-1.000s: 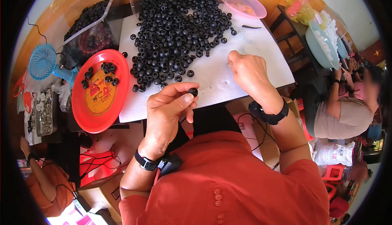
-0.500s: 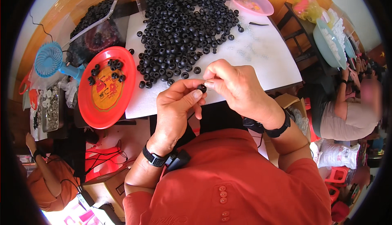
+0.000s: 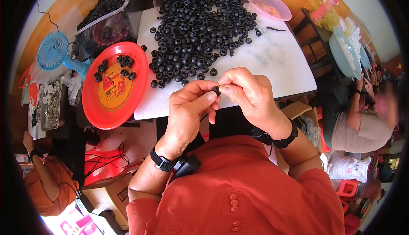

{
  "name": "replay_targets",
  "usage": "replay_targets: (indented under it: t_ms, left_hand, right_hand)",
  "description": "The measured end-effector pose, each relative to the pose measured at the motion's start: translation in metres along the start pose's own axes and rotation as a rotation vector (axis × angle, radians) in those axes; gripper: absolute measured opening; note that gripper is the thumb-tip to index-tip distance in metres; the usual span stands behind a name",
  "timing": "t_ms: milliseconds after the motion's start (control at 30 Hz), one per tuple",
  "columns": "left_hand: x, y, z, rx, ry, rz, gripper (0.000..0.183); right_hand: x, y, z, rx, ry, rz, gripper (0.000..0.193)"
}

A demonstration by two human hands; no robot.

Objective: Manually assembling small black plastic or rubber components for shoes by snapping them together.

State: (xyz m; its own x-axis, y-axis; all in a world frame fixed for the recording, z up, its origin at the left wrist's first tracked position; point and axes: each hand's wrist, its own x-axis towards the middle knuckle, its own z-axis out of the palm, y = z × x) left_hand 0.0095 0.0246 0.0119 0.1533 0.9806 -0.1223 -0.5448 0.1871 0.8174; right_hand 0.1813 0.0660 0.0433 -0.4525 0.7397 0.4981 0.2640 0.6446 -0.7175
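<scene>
A small round black bead (image 3: 216, 91) with a hole is pinched between the thumb and forefinger of my left hand (image 3: 187, 109). My right hand (image 3: 251, 98) has its thumb and forefinger pressed together right at the top of that bead, partly covering it. Whatever those right fingertips hold is too small to make out. Both hands are above the near edge of the white tabletop (image 3: 285, 79). Just beyond them spreads a big heap of similar black beads (image 3: 191, 43). Tiny clear pieces (image 3: 266, 56) are scattered to its right.
A red plate (image 3: 91, 109) with several bead clusters stands left, near a blue fan (image 3: 53, 51) and a clear bin (image 3: 104, 30) of black beads. At the back right are a pink bowl (image 3: 281, 17) and a thin black tool (image 3: 276, 29). Other people sit at both sides.
My right fingertips have come down closer onto the bead and now cover more of it. The whole view has shifted slightly; my left hand keeps its pinch.
</scene>
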Motion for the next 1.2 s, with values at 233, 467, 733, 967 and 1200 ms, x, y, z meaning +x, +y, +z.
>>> replay_targets:
  t_ms: [233,467,733,967,1200]
  left_hand:
    - [0.000,-0.003,-0.001,-0.011,0.017,0.008,0.019]
    - [0.002,-0.002,-0.007,-0.007,0.017,0.001,0.017]
    - [-0.007,0.002,-0.003,0.151,0.045,0.096,0.016]
    - [0.004,0.007,-0.007,0.332,0.074,0.097,0.016]
    - [0.036,0.001,0.001,0.407,0.041,0.229,0.014]
  right_hand:
    - [-0.010,0.011,0.017,-0.092,0.095,-0.147,0.008]
    - [-0.032,-0.008,0.012,0.113,-0.091,0.167,0.036]
    - [0.036,0.039,-0.046,-0.747,-0.054,0.012,0.016]
    - [0.058,0.066,-0.033,-0.848,-0.300,0.072,0.017]
    - [0.066,0.069,-0.031,-0.937,-0.348,0.055,0.006]
